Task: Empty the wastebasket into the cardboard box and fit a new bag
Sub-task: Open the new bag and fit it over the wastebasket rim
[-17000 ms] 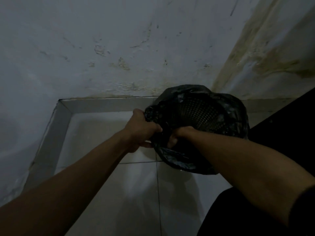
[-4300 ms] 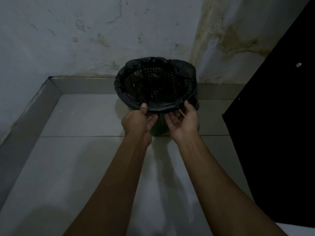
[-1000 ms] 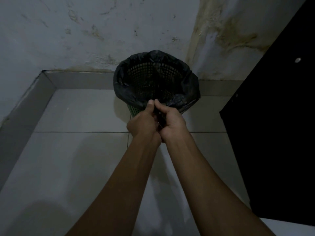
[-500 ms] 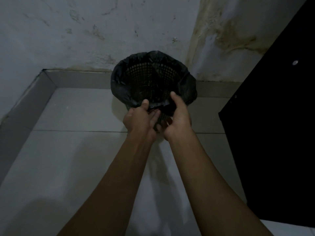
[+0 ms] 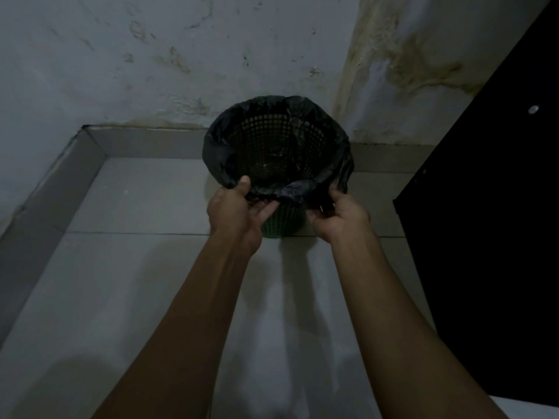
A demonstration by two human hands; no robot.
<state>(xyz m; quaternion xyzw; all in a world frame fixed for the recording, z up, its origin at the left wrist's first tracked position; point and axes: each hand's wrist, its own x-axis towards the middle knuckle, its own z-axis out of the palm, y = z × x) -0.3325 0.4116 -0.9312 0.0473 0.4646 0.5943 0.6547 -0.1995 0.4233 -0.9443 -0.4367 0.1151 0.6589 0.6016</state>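
Observation:
A green mesh wastebasket (image 5: 282, 222) stands upright on the tiled floor near the back wall. A black plastic bag (image 5: 220, 146) is folded over its rim all round, and the mesh shows through the open top. My left hand (image 5: 239, 211) pinches the bag's edge at the near left of the rim, thumb on top. At the near right of the rim, my right hand (image 5: 338, 216) grips the bag's edge, its fingers curled under the plastic. No cardboard box is in view.
A stained white wall (image 5: 181, 55) runs behind the basket, with a grey skirting (image 5: 145, 143) along the back and left. A tall black panel (image 5: 484, 222) stands close on the right. Pale floor tiles (image 5: 136, 282) spread out in front.
My hands, pressed together at the front of the rim a second ago, have moved apart along the near edge, spreading the bag's edge wider over the rim.

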